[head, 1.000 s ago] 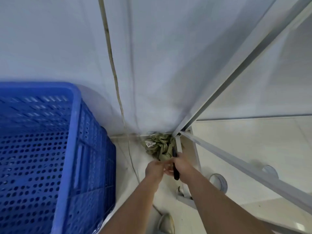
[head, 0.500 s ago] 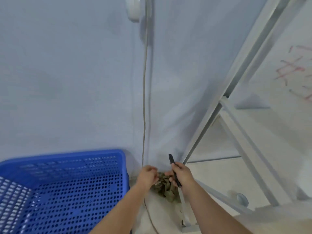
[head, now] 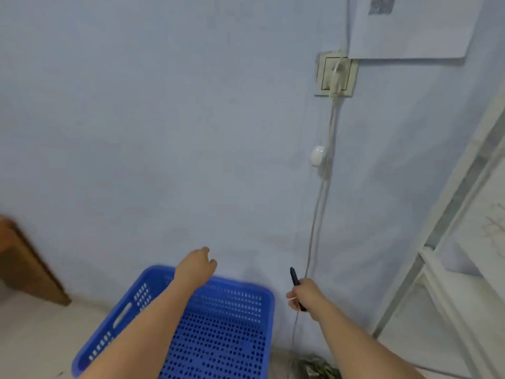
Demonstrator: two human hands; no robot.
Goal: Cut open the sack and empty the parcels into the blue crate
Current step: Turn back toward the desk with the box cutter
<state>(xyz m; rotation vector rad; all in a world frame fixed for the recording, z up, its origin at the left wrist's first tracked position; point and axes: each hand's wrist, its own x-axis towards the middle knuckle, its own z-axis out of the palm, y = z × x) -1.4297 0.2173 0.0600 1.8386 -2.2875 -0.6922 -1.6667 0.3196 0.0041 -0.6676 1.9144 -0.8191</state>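
The blue perforated crate [head: 224, 324] stands on the floor against the wall, with nothing visible inside it. My left hand [head: 196, 265] hovers over the crate's far rim, fingers loosely curled and holding nothing. To the right of the crate, my right hand [head: 303, 295] grips a slim black cutter [head: 295, 280] whose tip points up. A crumpled green sack [head: 317, 365] lies on the floor at the bottom edge, below my right forearm and partly hidden by it. No parcels show.
A pale cable [head: 325, 187] hangs from a wall socket [head: 334, 73] down to the floor between the crate and a white metal rack [head: 437, 269] on the right. A brown wooden piece of furniture [head: 24, 263] stands at the left.
Both hands have let go of the green sack and lifted away from it. The view has tilted up the wall; my left hand now hangs over the crate, and my right still holds the cutter.
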